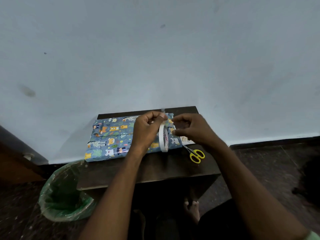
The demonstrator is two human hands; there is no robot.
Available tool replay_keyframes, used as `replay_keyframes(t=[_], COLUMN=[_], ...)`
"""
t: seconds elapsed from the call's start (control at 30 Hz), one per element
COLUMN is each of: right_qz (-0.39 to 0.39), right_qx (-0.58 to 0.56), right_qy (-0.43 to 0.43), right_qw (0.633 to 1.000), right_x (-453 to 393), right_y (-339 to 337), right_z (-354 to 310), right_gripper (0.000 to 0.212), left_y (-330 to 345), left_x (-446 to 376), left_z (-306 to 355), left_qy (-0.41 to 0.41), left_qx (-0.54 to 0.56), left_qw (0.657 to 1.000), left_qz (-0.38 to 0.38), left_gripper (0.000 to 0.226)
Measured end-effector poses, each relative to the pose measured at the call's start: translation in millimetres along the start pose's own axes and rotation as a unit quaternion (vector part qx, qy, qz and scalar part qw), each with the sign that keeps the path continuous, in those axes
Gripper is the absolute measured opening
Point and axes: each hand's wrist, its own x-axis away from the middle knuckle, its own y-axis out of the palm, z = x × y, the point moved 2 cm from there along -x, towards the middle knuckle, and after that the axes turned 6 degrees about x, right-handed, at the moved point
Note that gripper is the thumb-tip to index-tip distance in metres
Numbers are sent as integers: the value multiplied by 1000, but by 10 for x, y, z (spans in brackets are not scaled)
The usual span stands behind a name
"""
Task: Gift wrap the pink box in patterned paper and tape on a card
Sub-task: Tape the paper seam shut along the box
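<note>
The box wrapped in blue animal-patterned paper (110, 137) lies on a small dark table (155, 168); no pink shows. My left hand (147, 129) grips a white roll of tape (163, 138) held upright above the box's right part. A short clear strip of tape sticks up from the left thumb. My right hand (190, 129) hovers just right of the roll, fingers curled and thumb close to fingertips; whether it pinches tape is unclear. A white card with gold lettering (186, 139) peeks out under the right hand.
Yellow-handled scissors (195, 154) lie on the table right of the box. A bin with a green liner (64, 193) stands on the floor at the table's left front. A pale wall rises right behind the table. Bare feet show under the table.
</note>
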Motion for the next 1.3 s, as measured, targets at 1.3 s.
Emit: replay_keyframes(t=[1.3], right_qz=[41], right_qx=[156], right_qy=[17], right_qw=[987], right_x=[58], right_y=[137], right_z=[-186], right_gripper=[21], left_y=[-37], left_x=[68], left_z=[80], left_qy=[-85], left_qx=[80], left_qw=[992], left_qz=[-45], left_gripper=[26])
